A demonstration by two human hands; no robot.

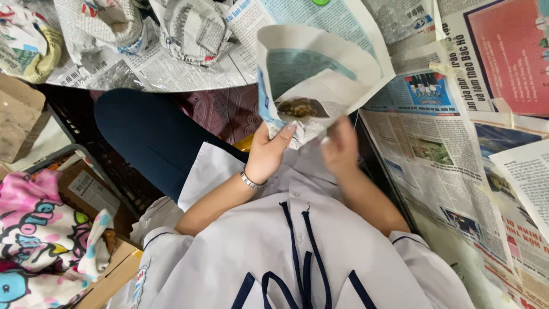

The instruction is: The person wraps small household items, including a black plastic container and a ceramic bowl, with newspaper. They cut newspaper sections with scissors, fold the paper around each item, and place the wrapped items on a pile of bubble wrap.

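Note:
My left hand (269, 151) grips the lower edge of a newspaper sheet (311, 68) folded into a cone-like wrap. A brownish lump (300, 107) sits inside the fold, partly covered by paper. My right hand (340, 146) is blurred with motion and touches the crumpled bottom of the same wrap from the right. A silver bracelet (250, 181) circles my left wrist. Both arms come out of a white shirt with dark cords.
Newspaper sheets (446, 149) cover the floor to the right and above. Several crumpled newspaper bundles (189, 28) lie at the top left. A cardboard box (20, 114), a dark crate (86, 154) and a pink patterned cloth (40, 229) sit at left.

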